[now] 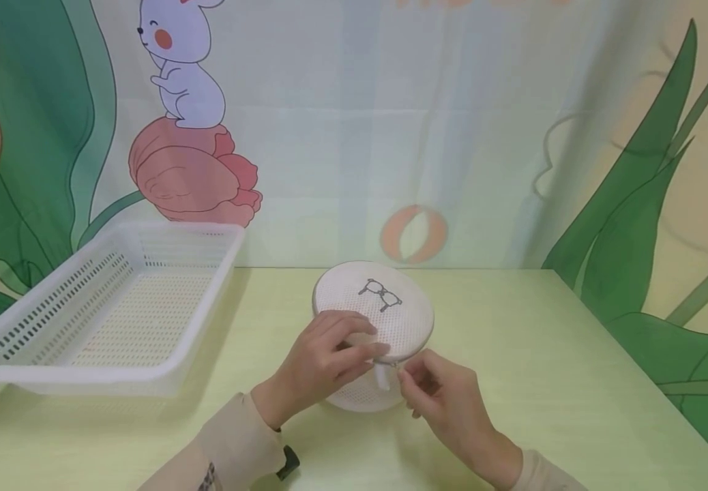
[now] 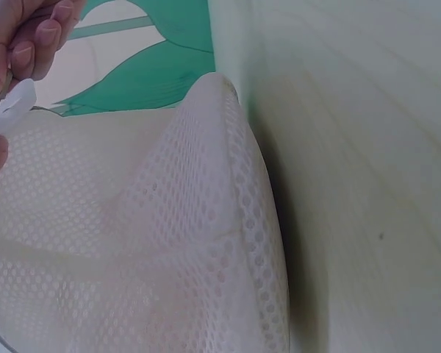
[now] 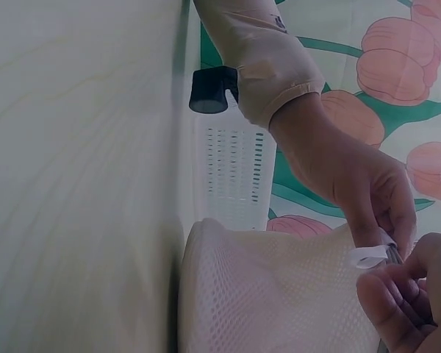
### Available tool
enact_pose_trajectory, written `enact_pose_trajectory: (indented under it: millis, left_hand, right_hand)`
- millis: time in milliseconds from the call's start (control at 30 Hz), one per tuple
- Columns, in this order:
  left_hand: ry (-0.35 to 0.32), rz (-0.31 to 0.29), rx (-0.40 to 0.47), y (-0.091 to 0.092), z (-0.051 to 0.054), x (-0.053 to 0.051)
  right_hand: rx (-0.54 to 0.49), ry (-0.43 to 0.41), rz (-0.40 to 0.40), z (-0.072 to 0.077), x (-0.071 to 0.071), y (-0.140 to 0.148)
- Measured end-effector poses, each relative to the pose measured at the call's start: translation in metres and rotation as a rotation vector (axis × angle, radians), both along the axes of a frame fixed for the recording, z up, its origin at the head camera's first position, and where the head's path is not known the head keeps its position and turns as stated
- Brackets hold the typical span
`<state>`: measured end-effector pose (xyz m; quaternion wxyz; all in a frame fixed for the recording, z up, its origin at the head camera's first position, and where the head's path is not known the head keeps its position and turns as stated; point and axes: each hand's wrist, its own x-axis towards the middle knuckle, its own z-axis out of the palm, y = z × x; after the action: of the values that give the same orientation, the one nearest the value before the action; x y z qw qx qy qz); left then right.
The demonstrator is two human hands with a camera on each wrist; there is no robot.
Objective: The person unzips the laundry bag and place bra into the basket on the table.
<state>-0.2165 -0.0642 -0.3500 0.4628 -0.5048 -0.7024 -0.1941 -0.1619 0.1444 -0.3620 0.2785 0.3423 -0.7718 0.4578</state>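
A white mesh laundry bag stands on the table, its round top printed with a pair of glasses and edged by a grey zip. My left hand grips the near rim of the top, thumb and fingers pinching the edge. Just right of it, my right hand pinches the small metal zip pull at the rim. A white fabric tab sticks out beside the fingers. The mesh side of the bag fills much of the left wrist view. My fingers partly cover the zip.
A white slotted plastic basket sits on the left of the pale table. Behind the table hangs a printed cloth with a rabbit, flowers and leaves. A black wrist-camera piece shows below the left sleeve.
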Motion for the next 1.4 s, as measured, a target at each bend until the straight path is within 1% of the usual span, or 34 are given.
enact_pose_trajectory:
  millis: [367,600,900,1200,1400]
  left_hand:
    - [-0.029,0.002,0.006,-0.003,0.001,-0.001]
    - [-0.05,-0.023,0.015,-0.006,0.001,-0.003]
    - [-0.074,-0.063,0.029,-0.01,0.002,-0.006]
    - [-0.165,-0.102,0.043,-0.019,0.001,-0.006]
    - [-0.182,-0.117,0.043,-0.023,0.001,-0.007]
  right_hand:
    - [-0.001,0.024,-0.008,0.0,-0.001,0.002]
    - [-0.005,0.025,-0.034,-0.001,-0.002,0.003]
    - [-0.008,0.055,-0.051,0.0,-0.004,0.006]
    - [-0.019,0.044,-0.053,0.001,-0.004,0.006]
    - [-0.02,0.039,-0.054,0.003,-0.003,0.006]
